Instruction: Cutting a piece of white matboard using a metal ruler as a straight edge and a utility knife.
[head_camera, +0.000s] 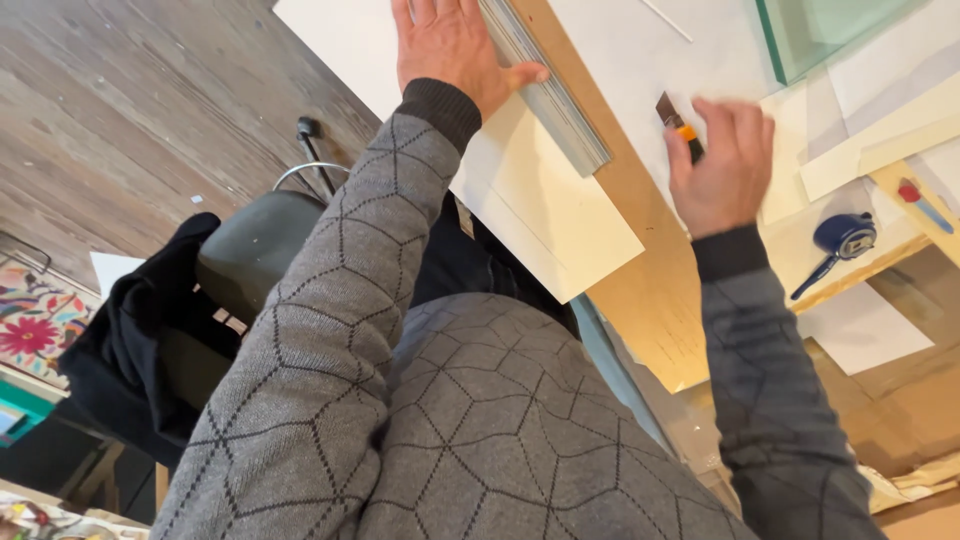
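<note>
Left hand (450, 45) lies flat, palm down, on the white board (545, 215), fingers stretched out and running off the top edge of the frame; thumb spread sideways, its tip pressed against the metal straightedge (550, 95). Nothing is gripped in this hand, it only presses down. Straightedge: long grey bar, long axis diagonal, running from the top of the frame just right of the left hand down and rightward, its lower end resting on the white board. Right hand (725, 165), well to the right of the straightedge, has fingers curled closed around a craft knife (680, 125) with a dark body and an orange band. Knife sits just beside the brown backing board (655, 290), over a white sheet (640, 60); its long axis is tilted, tip pointing up and left toward the straightedge, rear end hidden in the palm. Hand slightly blurred. Right of the straightedge, further along the counter (880, 265): a blue tape measure (843, 238) and a pane of greenish glass (820, 30). Both sleeves grey, with a geometric line pattern.
</note>
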